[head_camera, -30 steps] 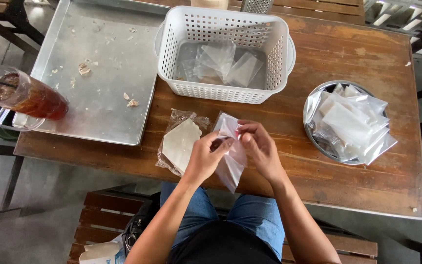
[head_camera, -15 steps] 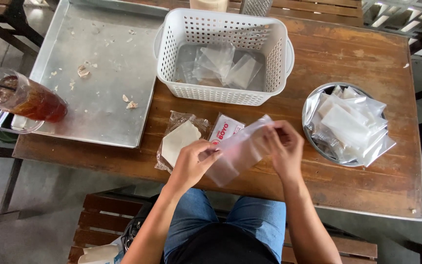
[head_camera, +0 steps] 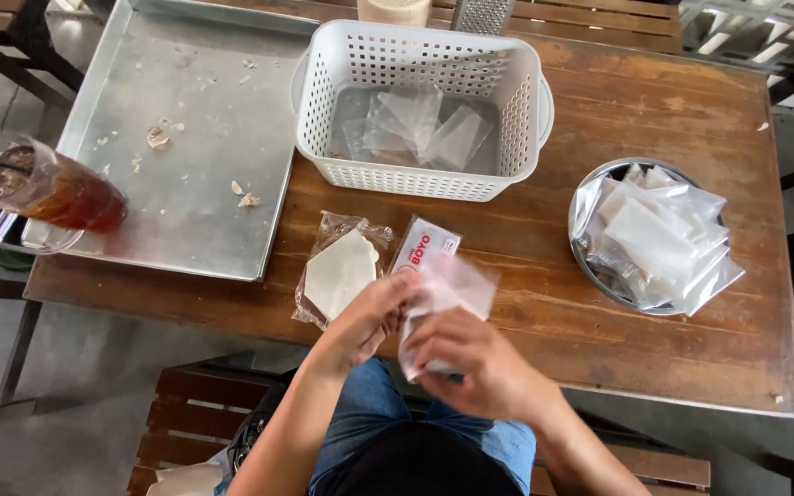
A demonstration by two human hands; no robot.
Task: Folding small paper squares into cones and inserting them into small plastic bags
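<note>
Both my hands hold a small clear plastic bag (head_camera: 452,287) above the near edge of the wooden table (head_camera: 654,138). My left hand (head_camera: 367,317) pinches its left side. My right hand (head_camera: 470,360) grips it from below. Just left of my hands lies a clear packet of flat white sheets (head_camera: 340,271). Beside it lies a small packet with a red and white label (head_camera: 423,246).
A white plastic basket (head_camera: 323,110) with several clear bags stands at the back. A round metal bowl (head_camera: 581,241) piled with filled bags sits at the right. A metal tray (head_camera: 195,147) with crumbs lies left, a plastic cup of iced tea (head_camera: 52,188) at its corner.
My right hand has come back from the right toward my left hand, and the clear bag is bunched between both hands, lower and closer to my body.
</note>
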